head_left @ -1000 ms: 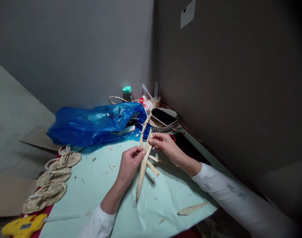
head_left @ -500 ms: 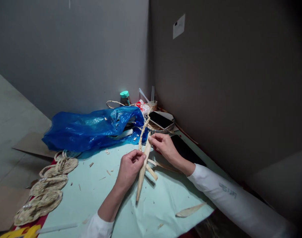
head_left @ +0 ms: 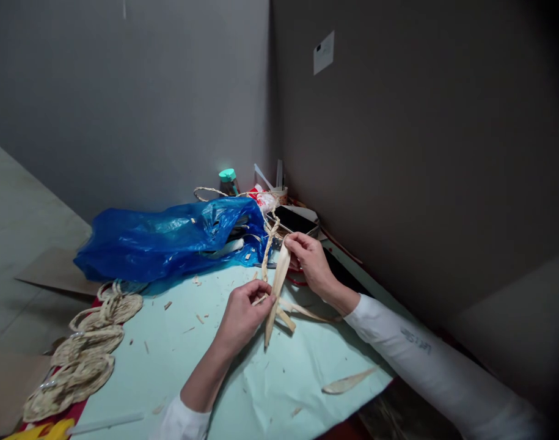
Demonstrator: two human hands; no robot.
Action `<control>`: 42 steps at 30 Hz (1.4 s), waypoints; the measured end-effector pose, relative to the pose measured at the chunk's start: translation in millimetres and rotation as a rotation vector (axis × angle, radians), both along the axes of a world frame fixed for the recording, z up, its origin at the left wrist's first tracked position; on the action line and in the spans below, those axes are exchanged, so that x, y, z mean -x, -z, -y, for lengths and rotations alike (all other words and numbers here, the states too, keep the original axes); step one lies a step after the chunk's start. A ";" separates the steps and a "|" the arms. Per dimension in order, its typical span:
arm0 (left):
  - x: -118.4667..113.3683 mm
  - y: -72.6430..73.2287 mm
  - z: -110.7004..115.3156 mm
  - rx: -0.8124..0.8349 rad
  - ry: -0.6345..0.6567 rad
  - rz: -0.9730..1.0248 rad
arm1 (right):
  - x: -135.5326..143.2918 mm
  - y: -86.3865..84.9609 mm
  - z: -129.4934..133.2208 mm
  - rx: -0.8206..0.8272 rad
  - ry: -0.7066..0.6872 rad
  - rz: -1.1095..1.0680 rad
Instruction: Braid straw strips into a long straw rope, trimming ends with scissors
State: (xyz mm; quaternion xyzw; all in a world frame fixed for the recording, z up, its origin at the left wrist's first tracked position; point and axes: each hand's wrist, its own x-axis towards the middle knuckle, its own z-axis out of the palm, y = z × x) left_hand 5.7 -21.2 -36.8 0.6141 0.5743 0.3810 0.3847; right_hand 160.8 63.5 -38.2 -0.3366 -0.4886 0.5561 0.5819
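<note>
One wide pale strip (head_left: 280, 270) is held aslant above the pale green sheet (head_left: 169, 370), beside the lower end of a braid (head_left: 266, 260). Its upper end is pinched between thumb and fingers of the right hand (head_left: 313, 266), probably so that it is stretched flat. The braid's foot is clamped by the closed fingers of the left hand (head_left: 243, 313), with the thumb set against the strip, presumably so that the plait cannot loosen; narrower strip ends (head_left: 286, 321) are left splayed below, perhaps to be told apart. Beyond, the braid is led past the mouth of a blue plastic bag (head_left: 169, 241), near a phone (head_left: 297, 221). Woven slippers (head_left: 89, 342) are lined along the left edge, seemingly out of the hands' way.
</note>
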 end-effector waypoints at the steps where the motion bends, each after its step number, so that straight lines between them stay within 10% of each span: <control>1: 0.2 0.6 -0.4 -0.004 0.005 -0.005 | -0.7 0.1 -1.5 0.008 0.020 -0.012; 23: 4.8 -4.2 0.5 -0.087 -0.089 0.111 | -31.2 -18.0 -28.0 -0.119 0.401 0.000; 32: 13.9 2.1 -1.3 0.062 -0.012 0.271 | -30.8 -28.9 -16.4 0.075 -0.022 0.010; 42: 7.2 -0.1 -2.6 0.008 -0.067 0.368 | 7.3 -10.6 31.3 -0.432 -0.213 0.625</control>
